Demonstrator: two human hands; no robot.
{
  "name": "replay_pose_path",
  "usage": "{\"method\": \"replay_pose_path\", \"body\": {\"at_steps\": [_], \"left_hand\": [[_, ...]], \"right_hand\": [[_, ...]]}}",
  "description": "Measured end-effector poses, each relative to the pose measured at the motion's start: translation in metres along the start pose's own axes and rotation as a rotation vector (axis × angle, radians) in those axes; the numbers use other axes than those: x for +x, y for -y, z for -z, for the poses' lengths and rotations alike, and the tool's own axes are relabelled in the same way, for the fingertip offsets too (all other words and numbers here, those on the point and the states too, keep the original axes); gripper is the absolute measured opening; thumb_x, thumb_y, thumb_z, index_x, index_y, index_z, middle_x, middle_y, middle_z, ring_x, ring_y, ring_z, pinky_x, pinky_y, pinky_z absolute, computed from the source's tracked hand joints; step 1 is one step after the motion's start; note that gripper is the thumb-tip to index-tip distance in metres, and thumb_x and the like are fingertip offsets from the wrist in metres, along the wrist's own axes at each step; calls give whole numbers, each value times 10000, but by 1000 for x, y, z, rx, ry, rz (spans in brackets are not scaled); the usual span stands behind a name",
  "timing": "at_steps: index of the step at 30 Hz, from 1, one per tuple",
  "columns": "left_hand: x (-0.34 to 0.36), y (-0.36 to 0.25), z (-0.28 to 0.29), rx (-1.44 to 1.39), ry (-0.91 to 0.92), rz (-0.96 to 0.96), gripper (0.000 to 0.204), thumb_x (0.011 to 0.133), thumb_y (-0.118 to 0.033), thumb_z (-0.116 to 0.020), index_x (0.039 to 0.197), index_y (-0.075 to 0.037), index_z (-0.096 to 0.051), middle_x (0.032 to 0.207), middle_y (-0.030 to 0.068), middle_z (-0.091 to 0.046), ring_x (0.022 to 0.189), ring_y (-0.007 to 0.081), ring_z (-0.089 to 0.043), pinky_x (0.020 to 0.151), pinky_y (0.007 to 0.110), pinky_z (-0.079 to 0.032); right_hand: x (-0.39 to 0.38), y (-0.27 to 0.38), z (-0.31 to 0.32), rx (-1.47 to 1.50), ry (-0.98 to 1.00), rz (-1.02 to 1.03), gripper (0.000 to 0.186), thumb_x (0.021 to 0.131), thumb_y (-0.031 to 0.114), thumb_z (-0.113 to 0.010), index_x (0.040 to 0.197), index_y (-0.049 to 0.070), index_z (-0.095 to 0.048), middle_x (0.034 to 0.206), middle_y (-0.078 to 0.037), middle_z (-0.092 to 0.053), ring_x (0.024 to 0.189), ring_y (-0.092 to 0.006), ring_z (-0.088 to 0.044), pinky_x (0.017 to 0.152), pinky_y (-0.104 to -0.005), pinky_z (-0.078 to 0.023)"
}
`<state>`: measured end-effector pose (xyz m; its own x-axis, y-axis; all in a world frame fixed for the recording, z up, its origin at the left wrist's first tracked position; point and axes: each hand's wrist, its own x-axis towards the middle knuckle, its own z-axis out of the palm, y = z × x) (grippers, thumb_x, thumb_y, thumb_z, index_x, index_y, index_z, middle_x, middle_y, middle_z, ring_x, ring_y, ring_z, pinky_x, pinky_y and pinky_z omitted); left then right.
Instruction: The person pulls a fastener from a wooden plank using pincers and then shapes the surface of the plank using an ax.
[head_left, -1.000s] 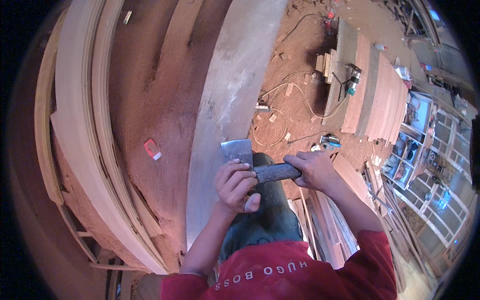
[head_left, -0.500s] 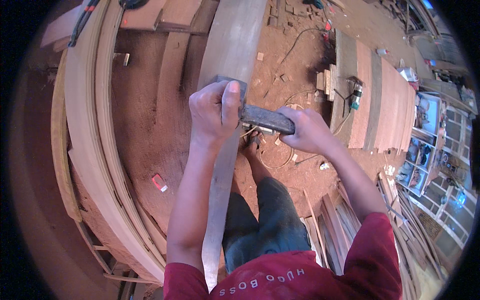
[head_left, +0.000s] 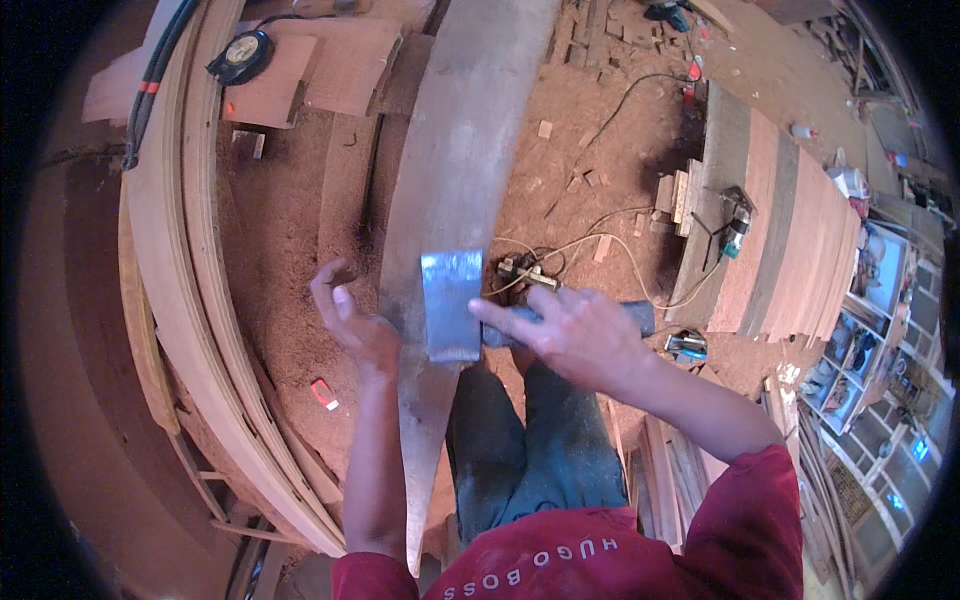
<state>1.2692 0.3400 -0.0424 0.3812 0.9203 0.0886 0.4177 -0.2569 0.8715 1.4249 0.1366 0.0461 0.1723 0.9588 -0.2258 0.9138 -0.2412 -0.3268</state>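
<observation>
Right hand (head_left: 588,338) is clamped round the dark thick handle (head_left: 637,317), lying crosswise, index finger by the grey rectangular metal blade (head_left: 453,308). Left hand (head_left: 360,328)'s empty, loosely spread, farther left.

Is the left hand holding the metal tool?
No, the left hand is open and apart from the metal tool, which the right hand holds.

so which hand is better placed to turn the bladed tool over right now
Probably the right hand: it already grips the bladed tool by the dark handle. The left hand is open and empty, apart from the tool, off to its left.
</observation>
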Motion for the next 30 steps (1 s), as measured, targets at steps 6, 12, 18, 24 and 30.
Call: {"method": "replay_pose_path", "body": {"at_steps": [6, 12, 18, 24, 30], "left_hand": [[4, 1, -9, 62, 6, -34, 533, 959, -437, -404, 1182, 29, -533, 1079, 142, -532, 1009, 259, -521, 925, 406, -401], [4, 5, -14, 117, 1, 31, 637, 952, -511, -430, 1253, 47, -488, 1159, 170, -511, 1095, 299, -494, 987, 432, -368], [9, 2, -16, 266, 38, 65, 725, 957, -590, -387, 1236, 72, -490, 1140, 207, -529, 1083, 341, -505, 969, 450, -379], [13, 0, -20, 372, 113, 170, 744, 975, -612, -344, 1242, 64, -505, 1103, 227, -565, 1042, 374, -546, 941, 473, -403], [24, -10, -25, 502, 252, 165, 660, 995, -521, -355, 1234, 73, -516, 1096, 254, -567, 1024, 401, -553, 910, 487, -410]], "right_hand": [[66, -53, 39, 166, -38, -192, 863, 776, 187, -744, 1528, 295, -335, 833, -106, -577, 664, -291, -644, 582, -405, -558], [67, -45, 48, 164, 139, -134, 841, 800, 193, -727, 1530, 330, -332, 860, -114, -585, 680, -265, -660, 554, -396, -550], [50, -82, 55, 31, 139, 24, 649, 903, 195, -562, 1513, 308, -374, 834, -105, -565, 651, -233, -655, 519, -369, -542], [119, -200, 113, 81, -10, -280, 778, 826, 154, -657, 1522, 316, -349, 861, -100, -572, 683, -279, -661, 566, -407, -553], [128, -238, 129, 87, 120, -163, 683, 875, 200, -589, 1515, 305, -373, 861, -73, -570, 672, -227, -640, 554, -354, -546]]}}
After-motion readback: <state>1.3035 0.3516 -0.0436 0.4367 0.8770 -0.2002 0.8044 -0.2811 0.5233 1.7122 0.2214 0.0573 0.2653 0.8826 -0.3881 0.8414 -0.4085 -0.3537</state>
